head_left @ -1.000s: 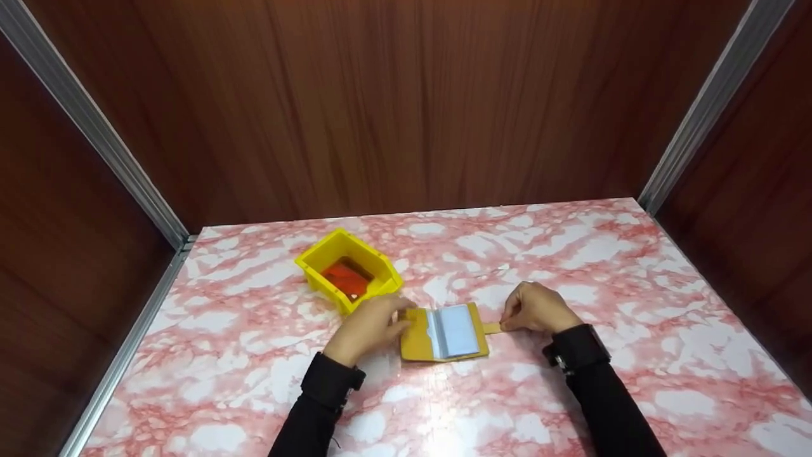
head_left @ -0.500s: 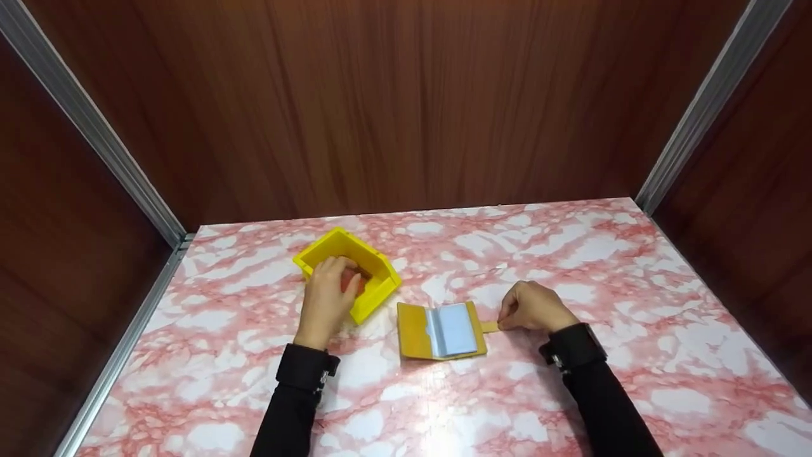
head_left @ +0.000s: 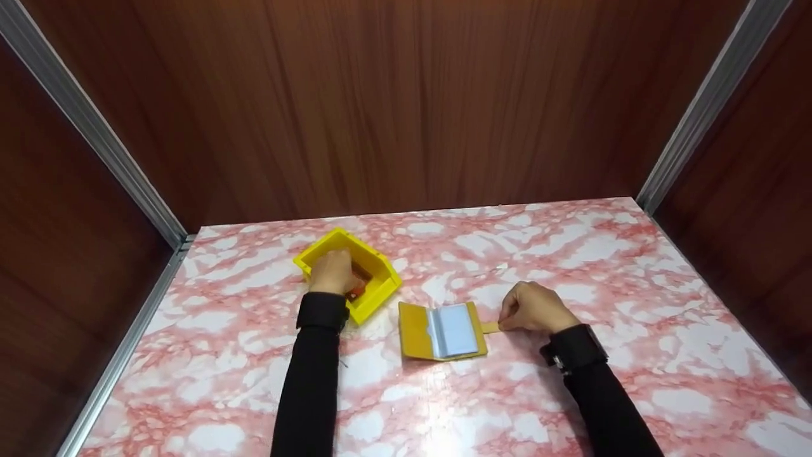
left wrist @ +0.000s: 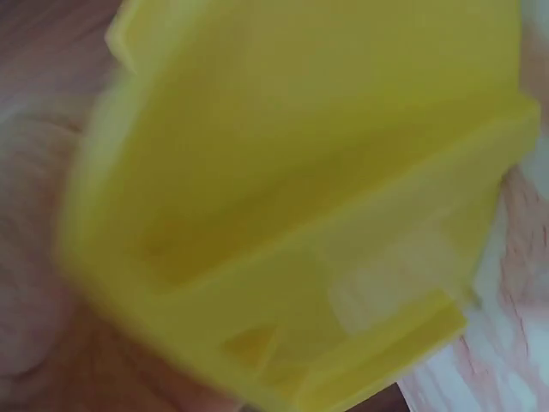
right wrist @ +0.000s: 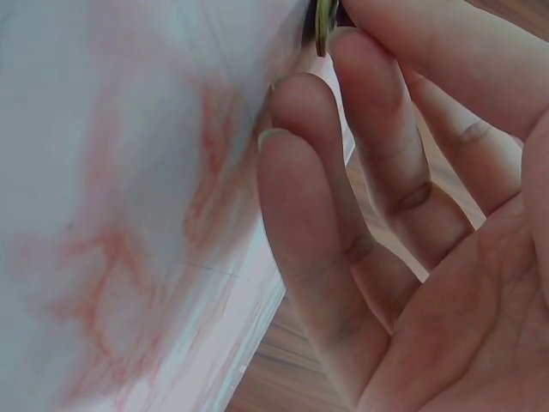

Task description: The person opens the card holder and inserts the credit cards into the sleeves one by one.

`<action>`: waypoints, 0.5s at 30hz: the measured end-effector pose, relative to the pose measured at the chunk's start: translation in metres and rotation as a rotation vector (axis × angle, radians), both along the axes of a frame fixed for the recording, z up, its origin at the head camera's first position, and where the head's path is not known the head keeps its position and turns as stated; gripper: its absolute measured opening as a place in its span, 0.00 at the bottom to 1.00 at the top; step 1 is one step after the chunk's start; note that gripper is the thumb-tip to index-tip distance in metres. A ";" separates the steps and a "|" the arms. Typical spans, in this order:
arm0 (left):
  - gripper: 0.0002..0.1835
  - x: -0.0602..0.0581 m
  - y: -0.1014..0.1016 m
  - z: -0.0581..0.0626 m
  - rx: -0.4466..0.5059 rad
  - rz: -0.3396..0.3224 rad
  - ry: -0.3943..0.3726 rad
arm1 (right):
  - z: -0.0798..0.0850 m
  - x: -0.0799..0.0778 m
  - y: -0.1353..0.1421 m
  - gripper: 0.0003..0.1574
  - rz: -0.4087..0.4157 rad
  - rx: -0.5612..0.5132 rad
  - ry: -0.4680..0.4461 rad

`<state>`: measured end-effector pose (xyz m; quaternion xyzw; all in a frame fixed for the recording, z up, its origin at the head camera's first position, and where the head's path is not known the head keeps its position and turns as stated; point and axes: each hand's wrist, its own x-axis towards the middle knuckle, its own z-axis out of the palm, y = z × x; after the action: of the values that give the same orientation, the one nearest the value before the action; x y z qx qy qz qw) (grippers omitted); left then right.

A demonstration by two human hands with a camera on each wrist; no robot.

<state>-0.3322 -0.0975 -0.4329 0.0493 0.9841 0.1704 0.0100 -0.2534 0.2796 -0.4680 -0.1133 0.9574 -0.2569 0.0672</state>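
A yellow card holder (head_left: 415, 333) lies spread open on the table, its clear plastic sleeves (head_left: 458, 330) facing up. My right hand (head_left: 536, 306) pinches the end of its strap (head_left: 490, 327); the strap's thin edge (right wrist: 322, 30) shows at the top of the right wrist view. Inside the yellow bin (head_left: 380, 303) is my left hand (head_left: 331, 271), reaching down with its fingertips hidden. Beside it in the bin, part of a red-orange flat item (head_left: 358, 290) is visible. The bin's wall (left wrist: 343, 154) fills most of the left wrist view, partly blurred.
The table (head_left: 222, 355) has a pink and white marbled top. Brown wood-grain panels (head_left: 406, 108) stand at the back and both sides, with metal posts (head_left: 704, 108) at the corners. The bin stands to the left of and behind the card holder.
My left hand has left the card holder's left flap and moved left and away into the bin. That flap now tilts up slightly. My right hand has stayed on the strap.
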 end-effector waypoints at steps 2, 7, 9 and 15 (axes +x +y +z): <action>0.22 -0.004 0.003 0.000 -0.054 0.027 -0.045 | 0.000 0.000 -0.001 0.10 -0.005 0.003 -0.002; 0.20 -0.007 0.009 -0.002 -0.193 0.069 -0.108 | 0.000 0.000 -0.002 0.10 0.000 0.002 0.000; 0.20 -0.007 0.011 -0.003 -0.237 0.072 -0.131 | 0.000 0.000 -0.001 0.11 0.006 0.004 0.007; 0.32 -0.013 0.014 -0.009 -0.286 0.089 -0.155 | 0.001 0.000 0.001 0.10 0.010 -0.001 0.006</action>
<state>-0.3454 -0.0830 -0.4416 -0.0094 0.9958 0.0323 0.0852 -0.2531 0.2805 -0.4665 -0.1188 0.9569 -0.2567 0.0656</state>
